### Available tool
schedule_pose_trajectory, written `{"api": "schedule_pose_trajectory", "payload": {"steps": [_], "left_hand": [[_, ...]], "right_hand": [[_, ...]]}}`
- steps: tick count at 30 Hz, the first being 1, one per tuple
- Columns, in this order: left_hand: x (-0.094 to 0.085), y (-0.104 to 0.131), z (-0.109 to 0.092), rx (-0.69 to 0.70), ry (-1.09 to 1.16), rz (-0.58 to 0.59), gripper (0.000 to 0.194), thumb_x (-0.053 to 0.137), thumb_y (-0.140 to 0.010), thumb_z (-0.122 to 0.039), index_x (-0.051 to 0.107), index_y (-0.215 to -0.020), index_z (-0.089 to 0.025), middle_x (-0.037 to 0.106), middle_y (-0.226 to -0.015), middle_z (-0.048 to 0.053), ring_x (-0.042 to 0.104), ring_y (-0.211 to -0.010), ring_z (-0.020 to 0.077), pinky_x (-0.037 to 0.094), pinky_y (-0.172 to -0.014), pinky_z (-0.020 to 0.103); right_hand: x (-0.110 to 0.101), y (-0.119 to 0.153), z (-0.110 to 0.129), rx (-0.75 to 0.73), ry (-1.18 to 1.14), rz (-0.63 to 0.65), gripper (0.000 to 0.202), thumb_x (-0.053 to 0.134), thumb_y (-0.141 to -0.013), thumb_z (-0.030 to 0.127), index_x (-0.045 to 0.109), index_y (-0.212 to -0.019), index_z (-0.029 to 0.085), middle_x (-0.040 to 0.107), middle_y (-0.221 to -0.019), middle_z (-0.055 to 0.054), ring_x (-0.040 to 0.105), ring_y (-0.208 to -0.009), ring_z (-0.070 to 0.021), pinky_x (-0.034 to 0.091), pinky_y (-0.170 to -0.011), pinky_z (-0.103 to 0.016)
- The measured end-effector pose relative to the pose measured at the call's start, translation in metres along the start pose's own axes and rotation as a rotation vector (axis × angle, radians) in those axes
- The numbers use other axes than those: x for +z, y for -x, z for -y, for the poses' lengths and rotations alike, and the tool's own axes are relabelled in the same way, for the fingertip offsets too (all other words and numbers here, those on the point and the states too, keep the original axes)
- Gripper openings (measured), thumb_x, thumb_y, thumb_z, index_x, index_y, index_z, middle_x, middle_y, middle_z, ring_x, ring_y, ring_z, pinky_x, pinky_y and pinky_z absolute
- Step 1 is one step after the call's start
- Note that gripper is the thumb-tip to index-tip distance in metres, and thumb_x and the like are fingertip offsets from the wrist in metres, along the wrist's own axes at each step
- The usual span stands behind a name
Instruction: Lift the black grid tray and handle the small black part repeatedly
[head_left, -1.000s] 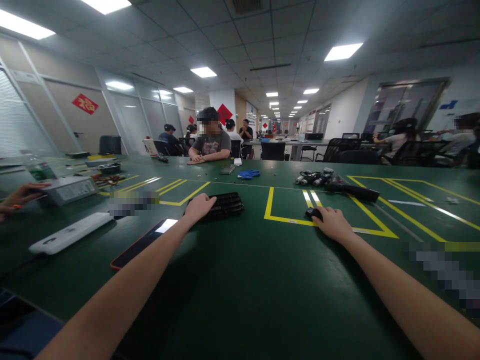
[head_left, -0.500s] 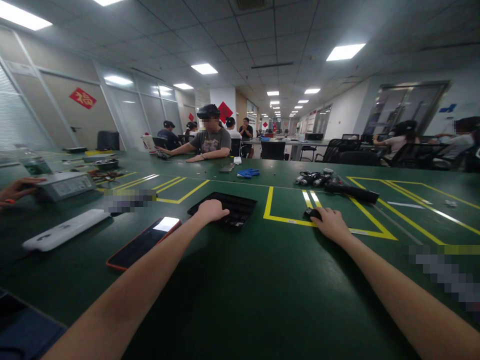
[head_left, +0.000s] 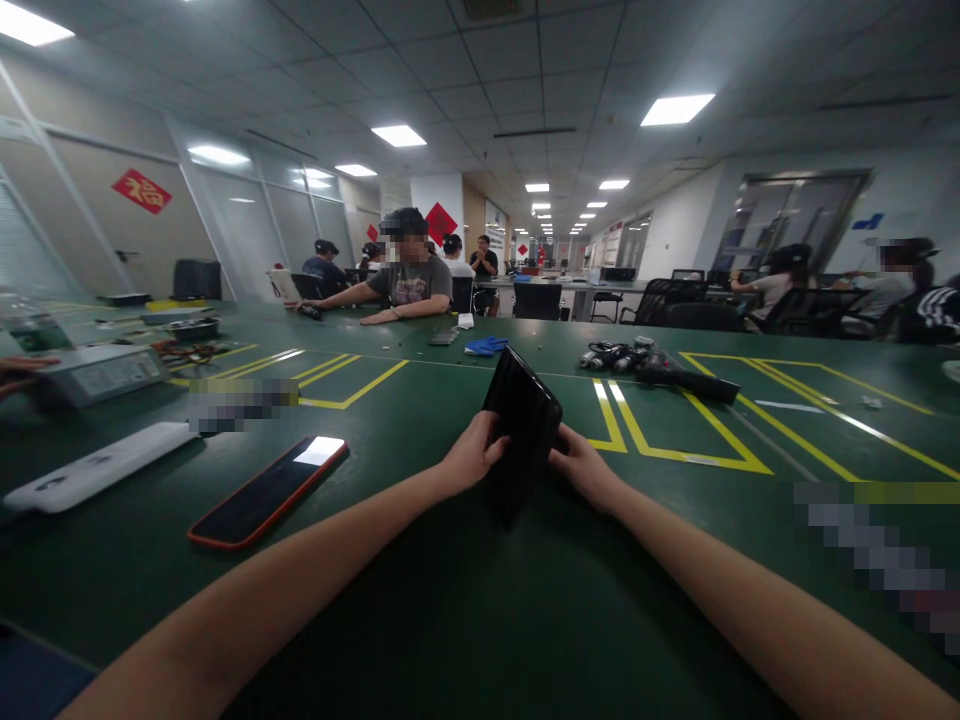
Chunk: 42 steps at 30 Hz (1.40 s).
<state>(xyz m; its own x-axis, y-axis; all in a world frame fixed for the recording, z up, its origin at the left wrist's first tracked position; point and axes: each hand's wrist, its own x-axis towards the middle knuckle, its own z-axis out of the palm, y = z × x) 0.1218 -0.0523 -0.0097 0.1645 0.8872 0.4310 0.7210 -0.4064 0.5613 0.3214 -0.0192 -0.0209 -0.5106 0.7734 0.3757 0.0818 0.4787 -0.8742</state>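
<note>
Black case [head_left: 525,410] is up on a tilt, approx. mid-view over the bench [head_left: 450,640], b/w both hands; can't tell if its low end touches the surface. L hand [head_left: 466,460] grasps its left side, thumb toward the near face; R hand [head_left: 589,470] grips the right edge, some fingers hidden behind. Progress, as far as shown: case is in a two-handed hold, not set down flat. Far side & any contents n/a from here, so can't judge how much is left.

Phone [head_left: 266,495] w/ orange rim lies to the left, apart from the case. Blue gloves [head_left: 486,346] lie beyond it; yellow tape [head_left: 739,466] & cables [head_left: 615,355] off to the right. Another person [head_left: 416,285] sits opposite.
</note>
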Motion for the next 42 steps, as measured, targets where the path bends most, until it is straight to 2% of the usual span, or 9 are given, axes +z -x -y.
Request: {"api": "schedule_pose_trajectory", "payload": {"steps": [5,14,17,21,24,26,32,36,42], "left_hand": [[-0.005,0.007,-0.002,0.062,0.070,0.056,0.027,0.044,-0.083,-0.030,0.044,-0.106,-0.015,0.053,-0.102,0.011,0.051,-0.093,0.0209,0.043,-0.081,0.036],[-0.003,0.008,-0.008,0.009,0.114,0.105,0.036,0.055,-0.077,-0.037,0.047,-0.105,-0.016,0.047,-0.085,0.002,0.045,-0.072,0.0133,0.044,-0.067,0.029],[-0.008,0.000,-0.014,-0.145,0.245,0.022,0.032,0.055,-0.076,-0.035,0.049,-0.100,-0.015,0.046,-0.077,0.000,0.045,-0.068,0.0125,0.043,-0.064,0.027],[-0.020,-0.009,-0.018,-0.554,0.623,-0.130,0.009,0.042,-0.080,-0.015,0.048,-0.087,-0.015,0.043,-0.064,-0.002,0.045,-0.055,0.0092,0.041,-0.054,0.023],[-0.027,-0.005,-0.018,-0.641,0.737,-0.129,0.012,0.041,-0.076,-0.005,0.045,-0.082,-0.014,0.048,-0.066,0.000,0.049,-0.053,0.0075,0.042,-0.052,0.021],[-0.030,-0.001,-0.019,-0.635,0.755,-0.070,0.005,0.043,-0.080,-0.011,0.045,-0.077,-0.015,0.051,-0.065,0.000,0.050,-0.051,0.0071,0.041,-0.047,0.019],[-0.030,0.006,-0.030,-0.558,0.802,0.098,0.026,0.056,-0.076,-0.039,0.048,-0.070,-0.014,0.039,-0.052,-0.007,0.032,-0.037,0.0018,0.015,-0.032,0.013],[-0.028,0.007,-0.030,-0.456,0.765,0.167,0.018,0.057,-0.070,-0.021,0.055,-0.085,-0.012,0.048,-0.061,-0.003,0.042,-0.045,0.0042,0.026,-0.036,0.014],[-0.026,0.010,-0.020,-0.168,0.278,0.153,0.010,0.048,-0.075,-0.015,0.050,-0.084,-0.016,0.051,-0.063,-0.004,0.047,-0.051,0.0075,0.037,-0.046,0.019]], "right_hand": [[-0.005,0.001,-0.006,-0.131,0.225,0.087,0.042,0.057,-0.076,0.038,0.052,-0.114,0.020,0.056,-0.111,-0.007,0.050,-0.106,-0.0227,0.038,-0.096,-0.044],[0.005,0.003,0.004,-0.352,0.400,0.150,0.034,0.043,-0.083,0.032,0.057,-0.113,0.024,0.056,-0.122,-0.006,0.046,-0.117,-0.0247,0.034,-0.103,-0.044],[0.005,0.003,0.007,-0.374,0.464,0.141,0.038,0.041,-0.084,0.030,0.055,-0.118,0.020,0.054,-0.124,-0.008,0.044,-0.119,-0.0252,0.031,-0.105,-0.046],[0.004,0.004,0.013,-0.346,0.535,0.143,0.042,0.043,-0.083,0.030,0.050,-0.124,0.020,0.051,-0.128,-0.009,0.042,-0.122,-0.0253,0.029,-0.107,-0.046],[0.004,0.005,0.018,-0.339,0.550,0.162,0.041,0.043,-0.084,0.030,0.051,-0.123,0.022,0.051,-0.129,-0.007,0.042,-0.122,-0.0247,0.029,-0.107,-0.045],[0.004,0.005,0.019,-0.343,0.540,0.168,0.041,0.042,-0.084,0.030,0.051,-0.123,0.021,0.051,-0.129,-0.007,0.042,-0.122,-0.0241,0.029,-0.107,-0.044],[0.005,0.004,0.013,-0.401,0.475,0.184,0.042,0.040,-0.087,0.032,0.045,-0.128,0.020,0.045,-0.135,-0.006,0.040,-0.125,-0.0202,0.027,-0.109,-0.040],[0.006,0.004,0.011,-0.439,0.466,0.172,0.040,0.040,-0.088,0.033,0.049,-0.123,0.019,0.051,-0.129,-0.008,0.044,-0.121,-0.0212,0.031,-0.107,-0.041],[0.006,0.005,0.011,-0.425,0.471,0.130,0.034,0.041,-0.086,0.030,0.056,-0.115,0.019,0.058,-0.118,-0.009,0.052,-0.111,-0.0220,0.040,-0.099,-0.041]]}}
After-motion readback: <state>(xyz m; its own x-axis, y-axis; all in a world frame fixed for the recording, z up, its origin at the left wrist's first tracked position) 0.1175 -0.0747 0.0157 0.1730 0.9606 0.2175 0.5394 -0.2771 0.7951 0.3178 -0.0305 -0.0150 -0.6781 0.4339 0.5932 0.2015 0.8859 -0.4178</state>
